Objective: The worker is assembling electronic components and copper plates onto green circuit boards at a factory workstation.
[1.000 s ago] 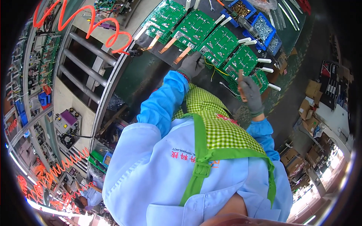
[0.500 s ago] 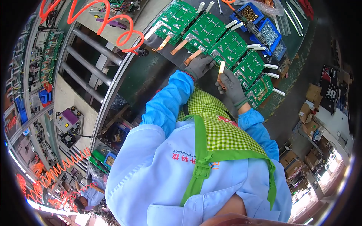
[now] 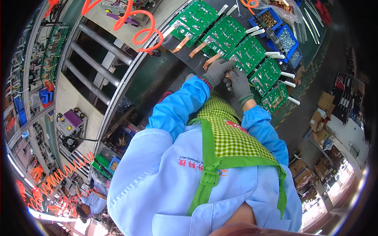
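Several green circuit boards (image 3: 247, 54) lie in a slanting row on the dark worktop. Bent copper strips (image 3: 197, 49) stick out from the near edges of those at the left. My left hand (image 3: 217, 72), gloved in grey, is closed at the near edge of the middle board; whatever its fingertips pinch is hidden. Close beside it, my right hand (image 3: 239, 85), also gloved, is shut on a copper strip (image 3: 230, 75), mostly covered by the fingers. White bars (image 3: 275, 54) project from the boards' far edges.
Blue bins of brass-coloured (image 3: 267, 17) and silver screws (image 3: 288, 39) stand beyond the boards, with a power screwdriver (image 3: 274, 39) across them. An orange coiled hose (image 3: 146, 33) hangs at upper left, near a roller conveyor (image 3: 100, 72). Boxes (image 3: 321, 118) stand at right.
My right hand has brought the copper strip left to the middle board's near edge, turning it mostly out of sight. My left hand has moved slightly right, so both hands meet.
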### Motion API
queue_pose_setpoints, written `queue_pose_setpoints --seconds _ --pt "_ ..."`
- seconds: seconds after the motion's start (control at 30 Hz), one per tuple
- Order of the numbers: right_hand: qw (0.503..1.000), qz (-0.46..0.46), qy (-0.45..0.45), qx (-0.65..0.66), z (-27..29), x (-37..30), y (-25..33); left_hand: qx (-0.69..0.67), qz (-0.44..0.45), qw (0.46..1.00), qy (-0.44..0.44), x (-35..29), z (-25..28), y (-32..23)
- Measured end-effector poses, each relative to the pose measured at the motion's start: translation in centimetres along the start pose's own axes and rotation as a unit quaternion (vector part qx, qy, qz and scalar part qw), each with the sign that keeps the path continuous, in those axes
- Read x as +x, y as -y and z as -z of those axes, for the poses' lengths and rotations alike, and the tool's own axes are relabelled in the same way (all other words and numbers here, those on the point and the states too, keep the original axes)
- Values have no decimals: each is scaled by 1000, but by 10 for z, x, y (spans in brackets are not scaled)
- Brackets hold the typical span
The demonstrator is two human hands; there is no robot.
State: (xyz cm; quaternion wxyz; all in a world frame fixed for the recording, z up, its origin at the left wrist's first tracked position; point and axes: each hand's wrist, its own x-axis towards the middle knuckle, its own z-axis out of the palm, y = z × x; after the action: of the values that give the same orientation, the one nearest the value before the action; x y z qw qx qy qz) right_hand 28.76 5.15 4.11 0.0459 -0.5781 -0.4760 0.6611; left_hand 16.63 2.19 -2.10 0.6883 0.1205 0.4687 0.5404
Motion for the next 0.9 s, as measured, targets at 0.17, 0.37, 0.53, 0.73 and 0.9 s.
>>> queue_pose_setpoints --seconds 0.17,0.37,0.53,0.73,0.9 --pt "998 32 -48 17 -10 0 -4 50 -34 997 -56 -8 -10 -8" --pt "997 25 -70 5 -11 2 -3 -1 1 998 -64 -9 -15 -8" --pt "997 36 -59 19 -14 3 -4 -33 4 998 -46 -9 -9 -6" --pt "998 15 -55 20 -9 6 -9 -88 41 994 -51 -15 -17 -20" --pt "999 20 -19 -43 -4 2 -4 -42 57 993 -89 -13 -24 -26"
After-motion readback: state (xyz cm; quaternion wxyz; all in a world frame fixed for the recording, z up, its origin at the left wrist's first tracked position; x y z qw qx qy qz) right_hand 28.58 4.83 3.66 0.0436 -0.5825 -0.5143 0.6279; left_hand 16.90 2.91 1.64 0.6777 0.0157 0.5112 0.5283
